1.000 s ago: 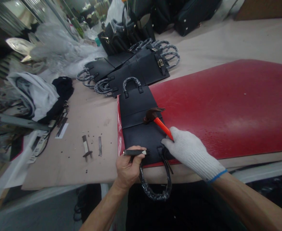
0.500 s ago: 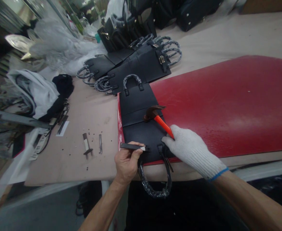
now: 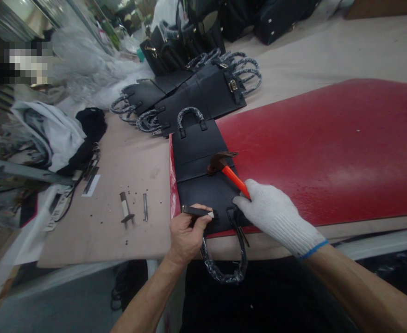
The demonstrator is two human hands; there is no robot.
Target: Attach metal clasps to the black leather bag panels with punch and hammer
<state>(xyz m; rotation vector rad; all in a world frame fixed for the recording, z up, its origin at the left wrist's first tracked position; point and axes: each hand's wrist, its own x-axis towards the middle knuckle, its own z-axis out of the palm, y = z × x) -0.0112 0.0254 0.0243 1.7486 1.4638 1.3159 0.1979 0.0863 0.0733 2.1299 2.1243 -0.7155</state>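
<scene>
My bare left hand [image 3: 189,231] pinches a dark metal punch [image 3: 193,211] with a white band near its lower end. The punch is tilted over the near part of a black leather bag panel [image 3: 205,192]; whether its tip touches the leather I cannot tell. In a white knitted glove, my right hand [image 3: 266,208] grips a claw hammer [image 3: 234,179] by its orange handle. The rusty hammer head is above the middle of the panel. Two plastic-wrapped handles are on the panel: a near one [image 3: 224,275] hangs past the table edge, a far one [image 3: 191,113] lies opposite.
A red mat [image 3: 328,152] lies under the panel and stretches right. On the left, a two-pronged tool [image 3: 125,207], a thin metal rod [image 3: 145,206] and small dark bits lie on the table [image 3: 147,162]. More black panels [image 3: 203,95] and finished bags [image 3: 175,51] are behind.
My left hand has shifted slightly right with the punch, whose lower end is closer to the near handle's base. My right hand and the hammer have hardly moved.
</scene>
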